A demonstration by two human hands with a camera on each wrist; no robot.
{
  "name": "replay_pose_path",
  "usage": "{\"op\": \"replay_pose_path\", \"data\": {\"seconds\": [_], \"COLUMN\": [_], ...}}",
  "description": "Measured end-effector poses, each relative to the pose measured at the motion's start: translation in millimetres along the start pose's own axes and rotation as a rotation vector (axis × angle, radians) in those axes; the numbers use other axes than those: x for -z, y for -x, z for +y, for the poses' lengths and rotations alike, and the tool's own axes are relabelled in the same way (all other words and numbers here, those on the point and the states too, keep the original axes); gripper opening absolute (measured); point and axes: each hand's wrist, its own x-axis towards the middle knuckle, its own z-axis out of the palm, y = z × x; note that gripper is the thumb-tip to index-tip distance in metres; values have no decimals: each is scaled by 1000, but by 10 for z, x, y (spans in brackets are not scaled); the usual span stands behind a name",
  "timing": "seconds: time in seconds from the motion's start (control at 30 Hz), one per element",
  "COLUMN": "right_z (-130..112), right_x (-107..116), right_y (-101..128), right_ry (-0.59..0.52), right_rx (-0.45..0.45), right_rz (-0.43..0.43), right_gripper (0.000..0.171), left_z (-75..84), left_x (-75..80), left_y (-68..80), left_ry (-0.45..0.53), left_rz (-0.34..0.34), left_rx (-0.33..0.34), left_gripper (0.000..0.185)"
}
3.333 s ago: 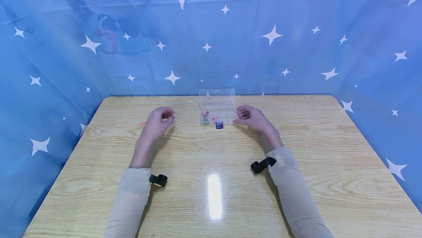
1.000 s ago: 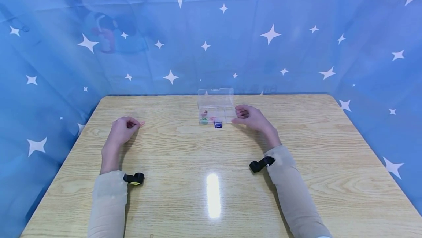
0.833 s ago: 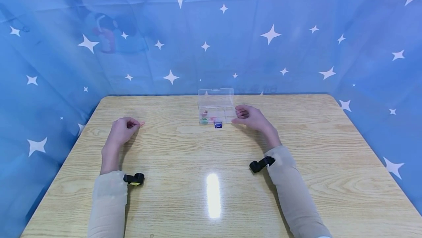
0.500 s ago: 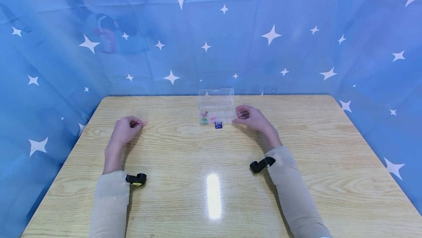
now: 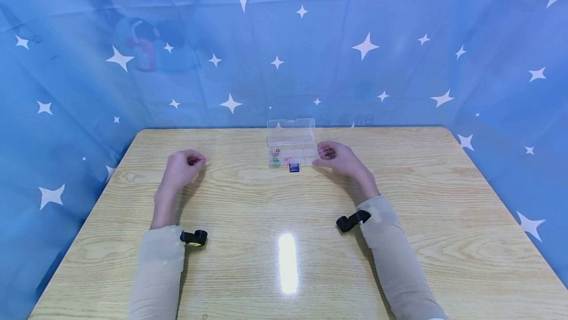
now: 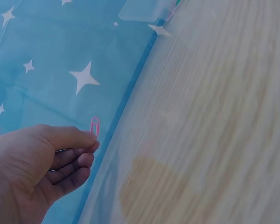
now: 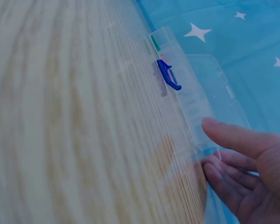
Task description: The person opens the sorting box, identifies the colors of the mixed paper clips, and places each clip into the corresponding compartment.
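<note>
Thumb and fingertips of the left hand (image 5: 181, 168) pinch a pink paper clip (image 6: 95, 125), which sticks up past the fingertips in the left wrist view. At the table's back stands a clear plastic compartment box (image 5: 309, 151) with its lid (image 5: 290, 131) raised. The right hand (image 5: 341, 158) holds the box's right end, thumb at the front edge and fingers curled at the side. A blue latch (image 7: 167, 73) juts from the box front. Small red (image 5: 275, 152) and green pieces (image 5: 275, 162) lie in its left compartments, with pink ones beside them.
The wood-grain table (image 5: 239, 261) stretches to a blue curtain (image 5: 186, 83) with white stars behind it. Black wrist cameras sit on the left sleeve (image 5: 157, 270) and the right sleeve (image 5: 399, 256).
The left hand first moved left to the pink paper clip on the table and pinched it. It has since carried the clip rightward and slightly back. The right hand stays at the box.
</note>
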Motion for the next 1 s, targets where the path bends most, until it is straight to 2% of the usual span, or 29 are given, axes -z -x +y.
{"op": "replay_pose_path", "data": {"seconds": [0.23,0.5,1.0], "right_z": [14,14,-21], "right_x": [-5,1,-3], "right_y": [-11,-17,-4], "right_ry": [7,11,27], "right_rx": [3,4,-2], "right_rz": [-3,2,2], "right_gripper": [64,63,63], "left_z": [139,317,549], "left_x": [-96,-203,-324], "left_y": [-70,-137,-225], "left_ry": [35,57,96], "left_rz": [-22,-36,-18], "left_rx": [2,-29,-78], "left_gripper": [17,16,15]}}
